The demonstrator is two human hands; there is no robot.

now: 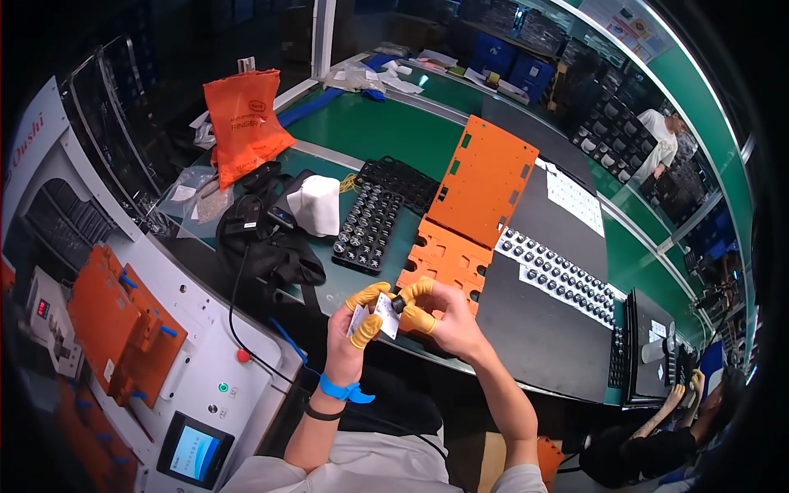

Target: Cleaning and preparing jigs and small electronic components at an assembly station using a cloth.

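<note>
My left hand (352, 325), with yellow finger cots and a blue wrist strap (345, 391), pinches a white card (386, 315) with small dark marks. From the other side, my right hand (448, 317), also in yellow finger cots, grips a small black round part (399, 304) against the card's edge. Whether the part is attached to the card, I cannot tell. Both hands are raised in front of the bench edge. Just beyond them lie an orange slotted plate (448, 261) and a black tray (339, 256) filled with small round shiny-topped parts.
A larger orange plate (485, 177) lies behind the slotted one. White sheets (588, 306) carry rows of black parts at right. Left are a white machine (263, 361) with a screen (196, 452), black cables and an orange bag (246, 123). A co-worker (657, 444) works at far right.
</note>
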